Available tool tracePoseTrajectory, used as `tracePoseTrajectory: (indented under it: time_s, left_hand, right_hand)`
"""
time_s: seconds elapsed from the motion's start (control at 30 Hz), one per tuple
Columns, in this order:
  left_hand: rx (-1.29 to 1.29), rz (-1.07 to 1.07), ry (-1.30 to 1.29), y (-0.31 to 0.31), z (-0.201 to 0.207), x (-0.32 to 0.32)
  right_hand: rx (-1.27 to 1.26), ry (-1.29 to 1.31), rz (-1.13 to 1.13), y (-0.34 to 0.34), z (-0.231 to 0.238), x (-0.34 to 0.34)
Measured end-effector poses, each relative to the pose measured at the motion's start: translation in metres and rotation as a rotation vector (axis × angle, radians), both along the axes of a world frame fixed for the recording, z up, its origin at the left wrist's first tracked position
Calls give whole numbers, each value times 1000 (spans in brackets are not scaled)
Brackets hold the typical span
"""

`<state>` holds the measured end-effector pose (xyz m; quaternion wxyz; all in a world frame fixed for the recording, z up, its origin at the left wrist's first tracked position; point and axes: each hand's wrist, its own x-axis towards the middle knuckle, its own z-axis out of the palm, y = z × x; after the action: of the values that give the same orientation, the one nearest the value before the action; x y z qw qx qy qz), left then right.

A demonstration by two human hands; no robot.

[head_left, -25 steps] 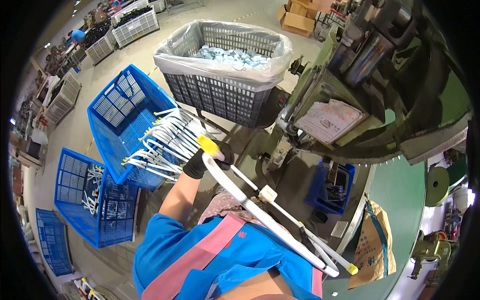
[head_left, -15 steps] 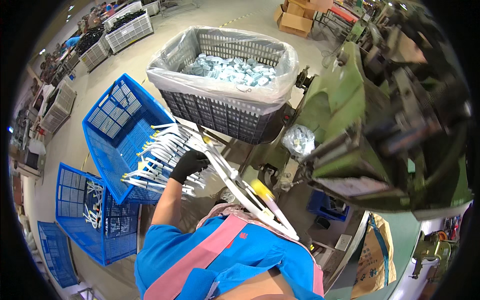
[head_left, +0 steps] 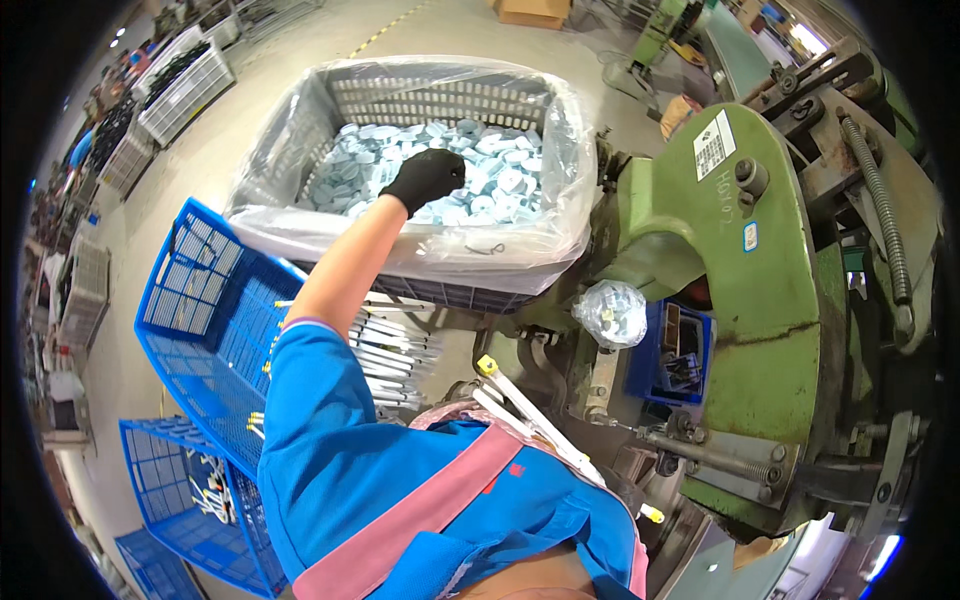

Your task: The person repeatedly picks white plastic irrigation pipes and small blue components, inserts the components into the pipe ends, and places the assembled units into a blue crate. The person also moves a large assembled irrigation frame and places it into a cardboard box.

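My left hand (head_left: 428,180), in a black glove, is over the heap of small pale blue-grey metal pieces (head_left: 365,160) in the lined crate. Its fingers are curled closed, and whatever may be in them is hidden. Against the front of my body rest white tubes (head_left: 545,425) with yellow ends. Beneath my left forearm, more white tubes (head_left: 385,355) lie in a row at the blue basket (head_left: 185,350). My right hand does not show.
Clear plastic lines the dark crate (head_left: 430,275). On the right stands a large green machine (head_left: 760,330), with a plastic bag of small parts (head_left: 612,314) and a blue bin (head_left: 640,375) beside it. Another blue basket (head_left: 190,520) sits at lower left.
My left hand has left the white tubes and moved up and forward to the metal pieces in the crate. The view has shifted, and the tubes against my body sit lower.
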<state>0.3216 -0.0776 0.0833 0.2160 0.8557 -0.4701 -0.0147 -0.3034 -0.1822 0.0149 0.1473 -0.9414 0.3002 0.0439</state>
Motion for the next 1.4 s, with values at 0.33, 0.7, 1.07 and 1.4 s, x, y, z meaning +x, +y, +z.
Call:
tracePoseTrajectory:
  time_s: [0.33, 0.7, 1.07, 1.4]
  left_hand:
    - [317, -289, 109, -51, -109, 82]
    - [279, -16, 350, -39, -124, 90]
    - [-478, -92, 1127, -32, 9, 54]
    - [-586, -299, 1112, -8, 48, -189]
  right_hand:
    - [104, -45, -220, 35, 8, 17]
    - [346, -105, -308, 30, 4, 29]
    - [218, -163, -278, 30, 16, 44]
    - [386, 132, -24, -19, -7, 15]
